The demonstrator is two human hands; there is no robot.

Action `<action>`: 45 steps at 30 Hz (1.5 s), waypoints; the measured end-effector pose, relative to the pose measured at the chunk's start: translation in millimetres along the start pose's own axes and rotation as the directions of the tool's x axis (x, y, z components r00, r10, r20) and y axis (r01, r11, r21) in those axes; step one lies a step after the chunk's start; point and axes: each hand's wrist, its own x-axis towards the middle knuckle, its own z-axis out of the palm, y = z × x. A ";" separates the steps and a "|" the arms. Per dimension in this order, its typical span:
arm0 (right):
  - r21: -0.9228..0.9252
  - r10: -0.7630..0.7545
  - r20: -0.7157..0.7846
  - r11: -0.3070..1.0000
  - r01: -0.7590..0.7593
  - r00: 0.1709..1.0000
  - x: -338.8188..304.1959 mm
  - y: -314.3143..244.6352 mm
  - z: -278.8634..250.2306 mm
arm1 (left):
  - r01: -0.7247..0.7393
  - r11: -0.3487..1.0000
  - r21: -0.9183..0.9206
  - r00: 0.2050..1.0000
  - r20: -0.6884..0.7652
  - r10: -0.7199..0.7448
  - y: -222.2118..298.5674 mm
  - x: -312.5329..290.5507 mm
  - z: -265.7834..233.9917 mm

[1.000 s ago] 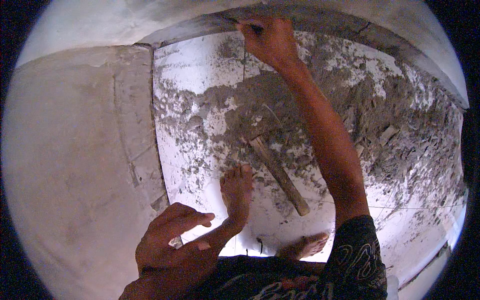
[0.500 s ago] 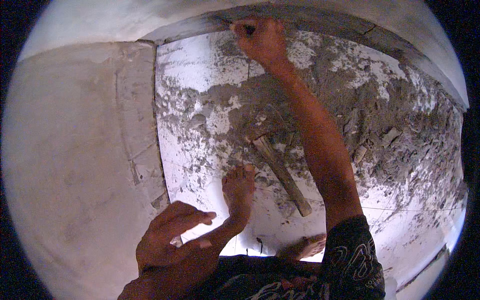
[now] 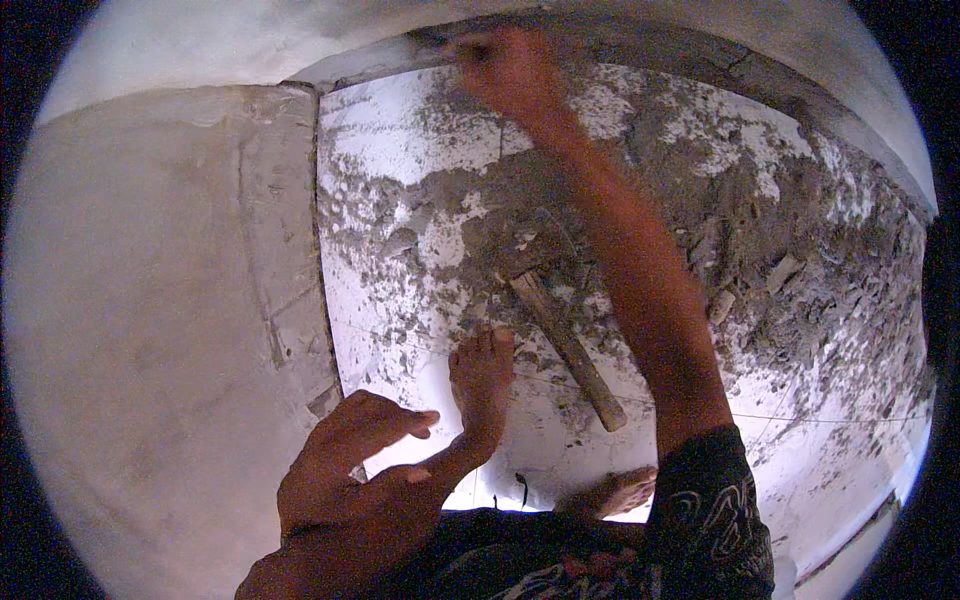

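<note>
Head view: left hand (image 3: pixel 325 470), wooden-handled tool (image 3: pixel 570 350), right hand (image 3: pixel 505 70), near to far.
I see the left hand's thumb and fingers parted, seemingly empty; ahead and rightward lies the tool, probably stiff and heavier at its far end, best taken by its near end; beyond, the right hand is curled at the wall foot (image 3: pixel 385 58), its hold too blurred to tell.

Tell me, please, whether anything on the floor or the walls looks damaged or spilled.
Yes. Grey rubble lies scattered across the white floor, hiding much of it. The wall's base strip looks rough and cracked at upper right, unlike the smoother wall above.
</note>
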 end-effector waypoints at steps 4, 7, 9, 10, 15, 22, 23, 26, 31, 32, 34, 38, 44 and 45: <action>0.029 -0.065 -0.086 0.997 0.068 0.994 1.0 3.4 29.2 | -0.034 0.999 0.032 0.999 0.043 0.033 3.0 0.2 -11.3; 0.075 0.030 -0.063 0.997 -0.025 0.998 -15.8 12.7 -7.9 | 0.004 0.998 0.064 1.000 0.021 -0.006 -13.5 0.4 -15.7; 0.019 0.003 -0.131 1.000 0.000 0.991 -12.2 9.5 -8.8 | 0.054 0.997 0.052 0.998 0.009 -0.054 -17.1 5.3 -11.1; 0.038 -0.038 -0.149 0.998 0.044 0.988 -12.7 13.1 -6.8 | 0.010 0.999 0.045 1.000 0.026 -0.011 -13.9 3.5 -10.4; 0.207 0.138 0.033 0.968 -0.141 0.990 -23.5 29.7 -28.1 | -0.025 0.999 -0.027 0.990 0.138 0.029 -20.0 -8.0 -23.3; -0.025 -0.103 -0.018 0.994 0.102 0.995 -10.3 24.7 25.2 | -0.093 0.996 0.010 0.996 0.016 0.093 -6.9 -9.2 -18.9; 0.022 -0.060 0.000 0.998 0.060 0.998 -18.5 29.2 -4.0 | -0.045 0.999 0.022 0.999 -0.011 0.045 -7.7 -12.8 -21.7; 0.031 0.061 0.001 0.998 -0.061 0.998 -13.0 35.4 -27.7 | -0.045 0.997 -0.058 0.998 -0.042 0.043 -26.2 -6.0 -21.3; -0.032 -0.006 -0.001 0.999 0.006 1.000 -12.2 13.3 2.9 | -0.046 0.998 0.043 0.997 -0.064 0.049 -12.9 -14.2 -13.3; 0.029 0.007 -0.035 1.000 -0.006 0.999 -13.8 14.1 -11.2 | -0.094 0.995 0.011 0.992 -0.078 0.095 -14.7 -15.5 -15.2; 0.145 0.045 -0.081 0.989 -0.033 0.996 -26.3 31.8 -37.7 | -0.069 0.998 0.000 0.993 -0.099 0.069 -17.7 -16.4 -13.4; -0.019 -0.126 -0.131 0.992 0.125 0.983 -25.0 30.2 -21.6 | -0.096 0.992 0.077 0.995 0.048 0.092 -21.3 -11.2 -16.3; -0.101 -0.036 -0.036 0.994 0.032 0.999 -21.8 42.7 -33.2 | -0.087 0.991 0.100 0.995 0.054 0.082 -22.5 -11.6 -13.4; -0.057 -0.058 -0.046 0.997 0.055 0.997 -16.2 33.2 -19.8 | -0.121 0.980 0.156 0.991 0.078 0.109 -21.3 -12.2 -14.0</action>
